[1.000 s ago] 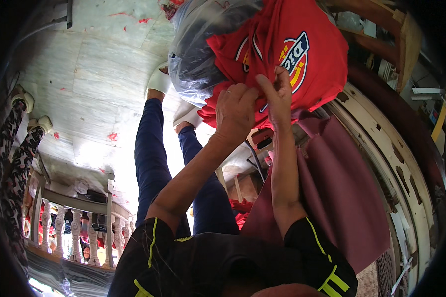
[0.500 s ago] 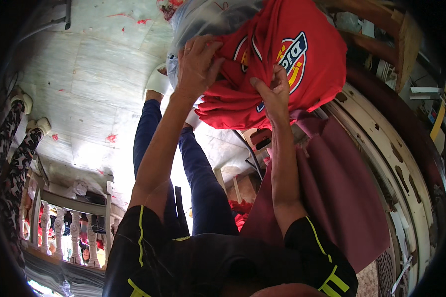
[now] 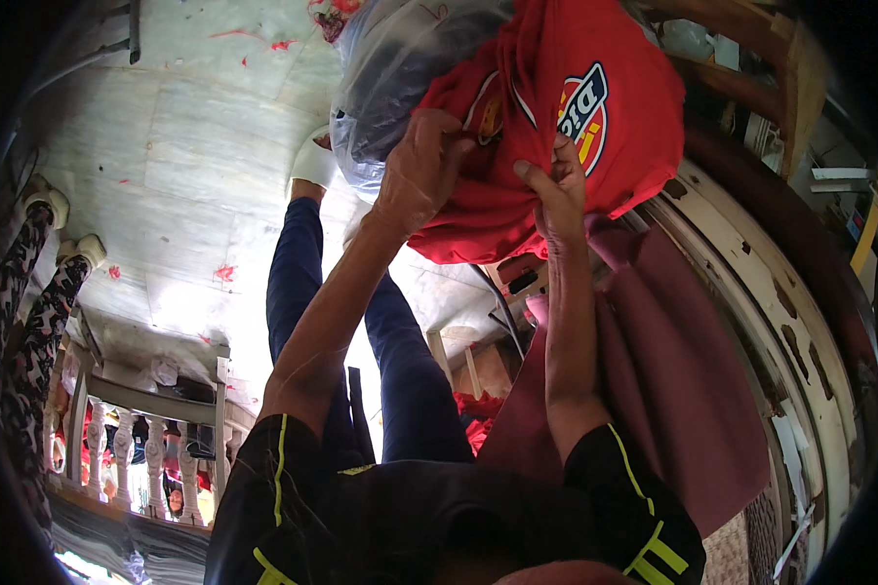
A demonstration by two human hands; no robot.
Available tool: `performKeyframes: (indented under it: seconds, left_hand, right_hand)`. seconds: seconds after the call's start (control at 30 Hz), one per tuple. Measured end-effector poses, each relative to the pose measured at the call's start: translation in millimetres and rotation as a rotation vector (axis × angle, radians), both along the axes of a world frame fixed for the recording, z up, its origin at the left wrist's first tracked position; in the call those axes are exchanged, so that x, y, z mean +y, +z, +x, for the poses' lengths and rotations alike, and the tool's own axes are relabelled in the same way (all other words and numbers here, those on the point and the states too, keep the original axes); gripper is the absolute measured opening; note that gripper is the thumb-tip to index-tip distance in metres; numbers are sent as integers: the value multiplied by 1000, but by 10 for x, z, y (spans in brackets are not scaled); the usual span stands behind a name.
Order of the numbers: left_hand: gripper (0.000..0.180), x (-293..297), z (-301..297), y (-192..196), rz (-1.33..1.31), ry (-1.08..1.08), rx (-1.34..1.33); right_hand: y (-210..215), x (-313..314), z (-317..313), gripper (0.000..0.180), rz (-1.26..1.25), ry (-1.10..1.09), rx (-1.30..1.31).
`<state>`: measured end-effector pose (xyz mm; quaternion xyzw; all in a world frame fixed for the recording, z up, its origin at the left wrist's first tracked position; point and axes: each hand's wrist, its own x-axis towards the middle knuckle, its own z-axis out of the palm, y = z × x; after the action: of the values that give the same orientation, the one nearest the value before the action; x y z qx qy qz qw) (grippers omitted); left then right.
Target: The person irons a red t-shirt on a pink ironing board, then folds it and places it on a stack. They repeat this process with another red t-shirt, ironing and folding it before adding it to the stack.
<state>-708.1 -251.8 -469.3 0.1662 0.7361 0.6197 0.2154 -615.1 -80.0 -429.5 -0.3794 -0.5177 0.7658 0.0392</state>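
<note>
A heap of red cloth [image 3: 634, 127] with a round yellow, white and dark printed emblem lies bunched in front of me; whether it is one garment or several I cannot tell. My right hand [image 3: 559, 190] pinches a gathered fold of it just left of the larger emblem, thumb on top. My left hand [image 3: 419, 175] is closed at the heap's left side, its bent fingers on the red cloth near a second, partly folded emblem. Its fingertips are partly hidden. Against the heap's left side rests a clear plastic bag [image 3: 385, 93] with dark contents.
Maroon sheet material [image 3: 673, 361] drapes down at my right, beside a worn cream wooden edge [image 3: 751, 268]. Wooden framing [image 3: 795, 107] stands at far right. Another person's patterned trouser legs [image 3: 44, 312] are on the tiled floor [image 3: 180, 185] at left, near a pale balustrade [image 3: 127, 444].
My left hand has moved right and down, from the plastic bag's edge onto the red cloth, uncovering more of the bag. My right hand has shifted slightly right, still pinching the cloth.
</note>
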Motion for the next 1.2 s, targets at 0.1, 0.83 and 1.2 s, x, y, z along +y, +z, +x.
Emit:
performKeyframes:
  seconds: [0.1, 0.83, 1.2]
  left_hand:
    - [38, 15, -40, -117, -67, 101, 43]
    - [16, 121, 11, 411, -396, -7, -56]
    - [41, 84, 385, 818, -219, -195, 139]
  right_hand:
    - [-32, -14, -18, 49, 21, 22, 0]
    - [368, 164, 119, 50, -51, -45, -28]
    - [459, 160, 96, 50, -45, -15, -53]
